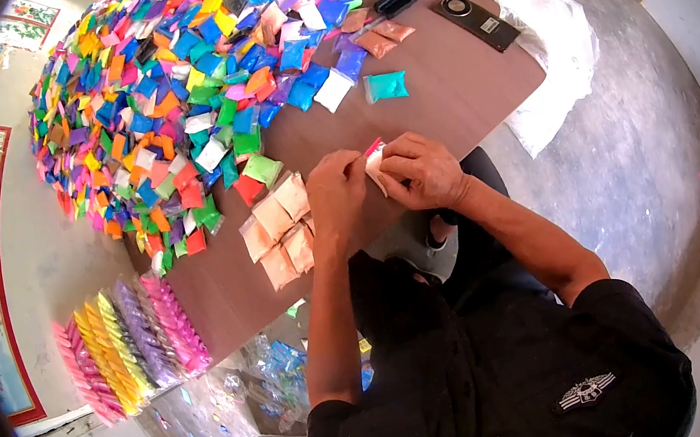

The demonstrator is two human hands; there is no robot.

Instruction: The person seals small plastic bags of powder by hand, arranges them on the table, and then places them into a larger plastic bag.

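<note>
My right hand [422, 172] is closed on a small zip bag [375, 167] with a red strip along its top and pale contents. Close beside the bag's upper left, my left hand [336, 192] has its fingers pinched together; what they hold, if anything, is hidden. Under and beside my left wrist lie several flat bags of pale peach material [273, 217], laid in two rows on the brown table [442, 109]. A teal bag [386, 85] lies on the table beyond my hands.
A large heap of multicoloured small bags [174, 91] covers the far left. Rows of pink, yellow and purple bags [131, 336] line the near left edge. A black scale [474, 21], a black tray [399, 0] and white plastic sheeting [552, 41] are at the right.
</note>
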